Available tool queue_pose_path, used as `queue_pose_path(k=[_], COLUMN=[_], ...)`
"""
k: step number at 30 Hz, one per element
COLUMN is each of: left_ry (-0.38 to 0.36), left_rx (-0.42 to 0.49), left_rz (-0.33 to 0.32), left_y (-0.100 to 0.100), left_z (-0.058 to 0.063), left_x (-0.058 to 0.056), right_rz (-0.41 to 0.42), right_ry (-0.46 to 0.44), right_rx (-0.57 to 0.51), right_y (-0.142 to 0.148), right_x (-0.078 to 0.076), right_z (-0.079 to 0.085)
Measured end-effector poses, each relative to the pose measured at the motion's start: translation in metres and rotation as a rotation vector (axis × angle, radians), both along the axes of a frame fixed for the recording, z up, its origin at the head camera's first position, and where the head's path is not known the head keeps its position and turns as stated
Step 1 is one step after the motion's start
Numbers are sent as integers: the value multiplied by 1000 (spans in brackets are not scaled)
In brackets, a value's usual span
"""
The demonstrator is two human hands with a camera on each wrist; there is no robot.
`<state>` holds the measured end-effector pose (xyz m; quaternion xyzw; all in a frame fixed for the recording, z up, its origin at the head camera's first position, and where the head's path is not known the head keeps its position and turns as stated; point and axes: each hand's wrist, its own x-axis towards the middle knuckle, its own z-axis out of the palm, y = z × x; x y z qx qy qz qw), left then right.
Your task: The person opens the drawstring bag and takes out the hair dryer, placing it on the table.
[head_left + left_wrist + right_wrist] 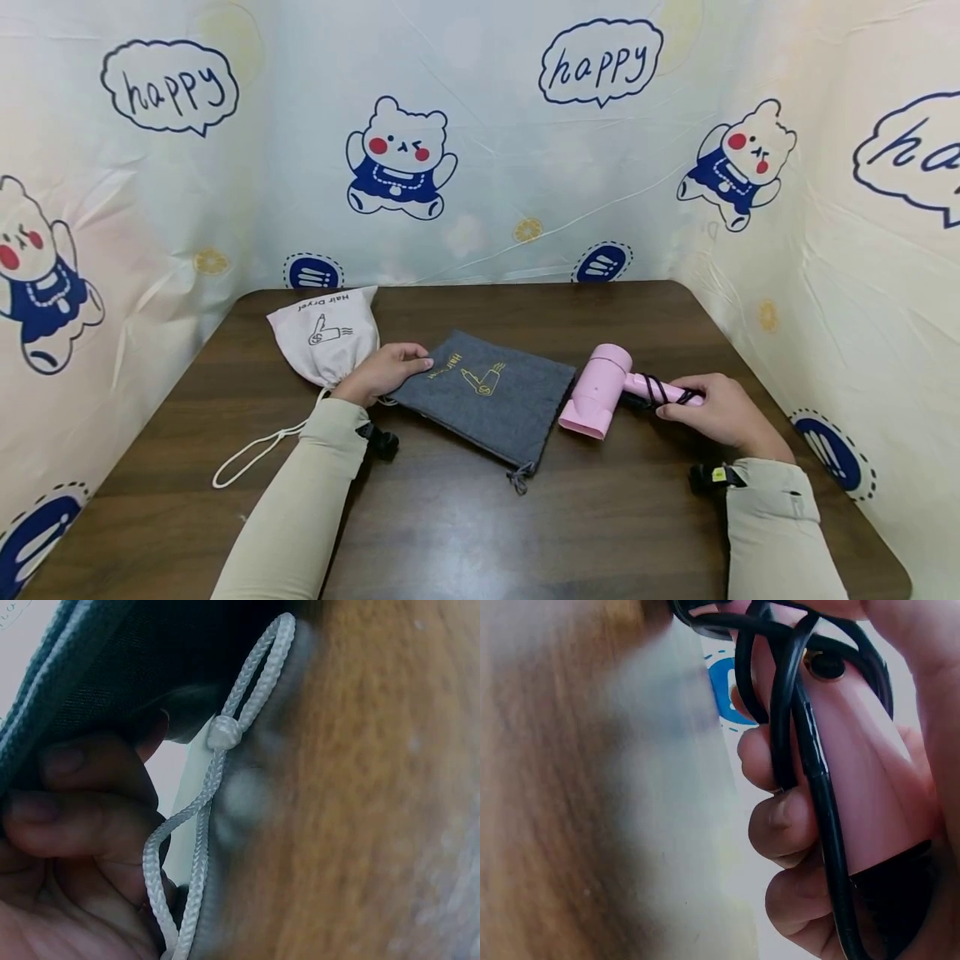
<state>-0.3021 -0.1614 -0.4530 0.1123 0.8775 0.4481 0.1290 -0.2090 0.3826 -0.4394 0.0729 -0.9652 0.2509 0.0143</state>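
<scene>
My right hand (pixel 723 412) grips the handle of a pink hair dryer (pixel 597 383), with fingers curled round it and a black cord (pixel 821 795) wound about the handle. The dryer's barrel points down and left, close beside the right edge of a dark grey drawstring pouch (pixel 517 400). With thumb on top and fingers beneath, my left hand (pixel 382 371) pinches the pouch's left end. Yellow lettering and a dryer drawing mark the pouch; its grey cord knot lies at the near right corner. In the left wrist view, the fingers (pixel 97 772) curl under the grey cloth.
A white drawstring bag (pixel 330 333) with a printed dryer lies just left of my left hand. Its white cord (pixel 258 450) loops toward me across the brown table (pixel 465 533). A printed curtain (pixel 495 183) surrounds the table's back and sides.
</scene>
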Motion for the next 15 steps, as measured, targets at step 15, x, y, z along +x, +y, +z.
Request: queue_pose_path(k=[15], left_ry=[4], left_rx=[0], left_rz=[-34], left_y=[0], left_z=[-1], left_x=[0], right_rz=[-115], right_ry=[49], right_rx=[17], right_y=[8], right_x=[-1], right_z=[-2])
